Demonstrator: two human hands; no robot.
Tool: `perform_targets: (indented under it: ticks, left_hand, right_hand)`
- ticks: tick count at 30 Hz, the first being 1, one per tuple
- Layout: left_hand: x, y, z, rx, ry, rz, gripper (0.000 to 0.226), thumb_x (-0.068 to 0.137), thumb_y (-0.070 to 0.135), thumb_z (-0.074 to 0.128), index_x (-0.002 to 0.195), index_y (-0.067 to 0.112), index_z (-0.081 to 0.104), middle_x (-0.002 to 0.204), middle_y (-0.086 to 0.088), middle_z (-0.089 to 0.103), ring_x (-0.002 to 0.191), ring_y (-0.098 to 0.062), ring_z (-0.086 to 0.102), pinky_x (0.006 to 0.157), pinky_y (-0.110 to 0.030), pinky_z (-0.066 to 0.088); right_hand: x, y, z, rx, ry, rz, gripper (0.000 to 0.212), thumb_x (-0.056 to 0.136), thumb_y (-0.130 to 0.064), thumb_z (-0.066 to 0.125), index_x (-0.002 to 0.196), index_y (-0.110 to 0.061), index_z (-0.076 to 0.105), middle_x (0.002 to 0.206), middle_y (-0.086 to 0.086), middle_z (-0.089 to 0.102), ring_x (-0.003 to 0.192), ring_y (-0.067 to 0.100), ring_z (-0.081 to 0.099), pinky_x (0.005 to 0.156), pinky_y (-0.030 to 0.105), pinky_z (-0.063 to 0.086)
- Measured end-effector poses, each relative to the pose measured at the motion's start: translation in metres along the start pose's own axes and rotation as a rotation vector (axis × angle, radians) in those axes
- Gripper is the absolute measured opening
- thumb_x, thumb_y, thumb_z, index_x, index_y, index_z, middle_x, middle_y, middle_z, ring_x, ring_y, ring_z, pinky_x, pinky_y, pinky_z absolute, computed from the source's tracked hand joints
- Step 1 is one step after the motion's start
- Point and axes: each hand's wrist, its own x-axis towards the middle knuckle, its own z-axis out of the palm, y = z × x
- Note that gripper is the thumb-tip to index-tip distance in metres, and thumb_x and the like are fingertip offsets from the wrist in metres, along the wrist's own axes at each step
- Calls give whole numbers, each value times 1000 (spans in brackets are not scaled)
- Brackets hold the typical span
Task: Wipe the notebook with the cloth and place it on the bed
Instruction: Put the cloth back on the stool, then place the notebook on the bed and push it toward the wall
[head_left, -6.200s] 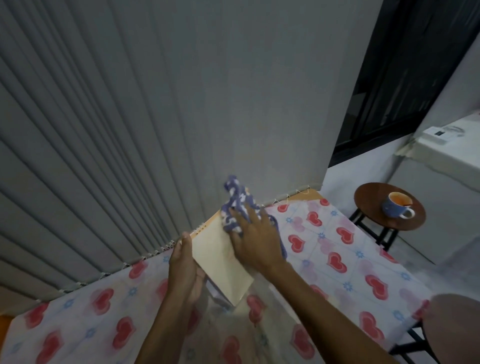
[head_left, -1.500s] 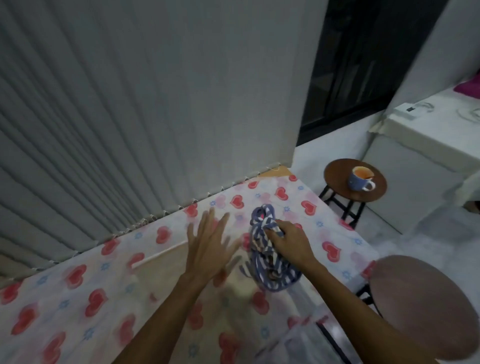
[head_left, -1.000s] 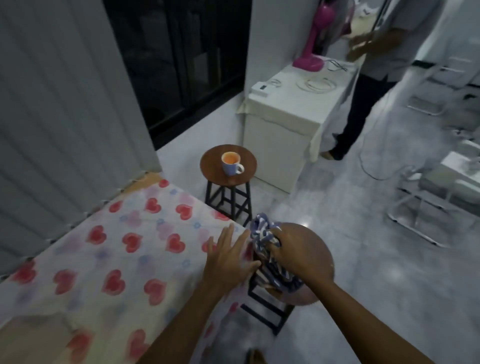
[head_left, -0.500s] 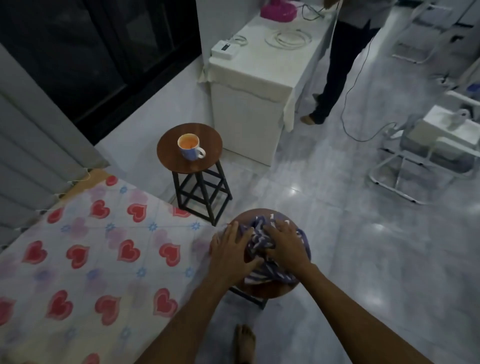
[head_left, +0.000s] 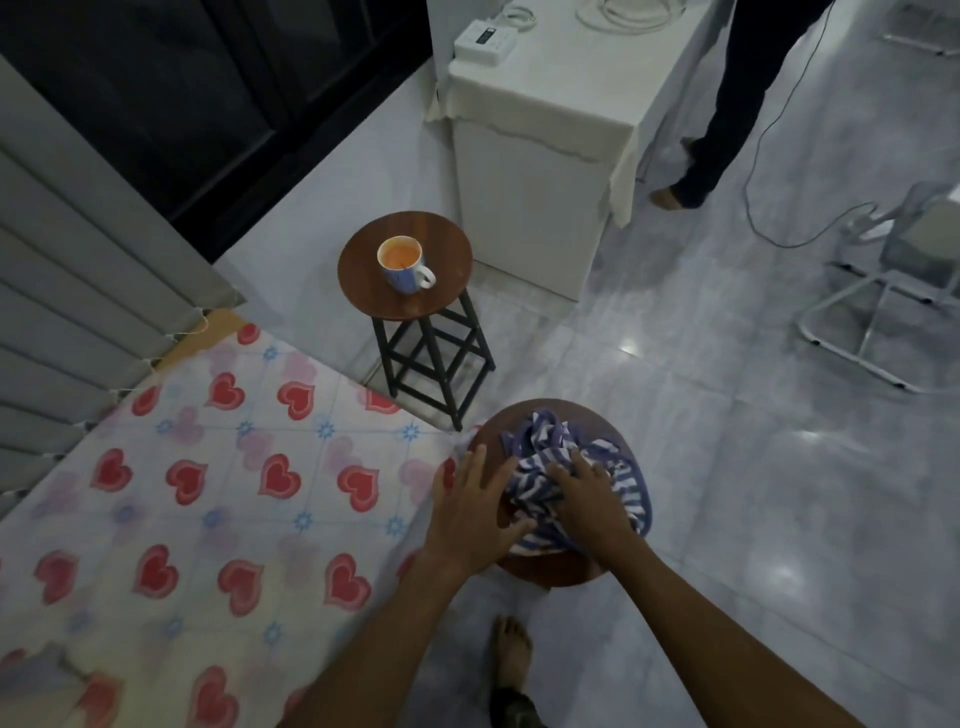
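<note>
From the head view, the striped cloth (head_left: 566, 483) lay in a soft, crumpled heap on a round wooden stool (head_left: 550, 569) beside the bed (head_left: 208, 467). The right hand (head_left: 589, 501) pressed down on it, fingers curled into the folds. The left hand (head_left: 472, 512) lay open and flat at its edge. No notebook showed.

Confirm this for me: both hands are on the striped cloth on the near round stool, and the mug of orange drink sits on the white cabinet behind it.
Not quite. The head view shows the mug standing on the far round stool, not on the white cabinet. The rest holds: the left hand and right hand are on the striped cloth on the near round stool.
</note>
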Motion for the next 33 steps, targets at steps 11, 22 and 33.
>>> perform_targets:
  ticks: [11, 22, 33]
  left_hand:
    - [-34, -42, -43, -43, 181, -105, 89, 85, 84, 28, 159, 37, 15, 169, -7, 15, 155, -29, 14, 122, -58, 10]
    - [-196, -174, -74, -155, 465, -629, 99, 77, 92, 10, 158, 36, 24, 169, -2, 21, 155, -22, 18, 121, -58, 13]
    - [-422, -268, -50, -429, 657, -1201, 88, 86, 75, 51, 157, 27, 29, 155, -4, 41, 147, -20, 34, 121, -48, 21]
  right_hand:
    - [-23, -103, -54, 21, 106, -223, 52, 98, -43, 56, 147, -32, 43, 159, 3, 35, 147, 31, 36, 114, 50, 39]
    - [-48, -300, -7, 17, 122, -654, 55, 104, -44, 49, 156, -28, 37, 160, -1, 42, 144, 19, 42, 118, 32, 32]
    - [-108, -494, 81, 8, -89, -862, 65, 99, -43, 59, 157, -24, 35, 155, 4, 49, 138, 25, 51, 113, 39, 42]
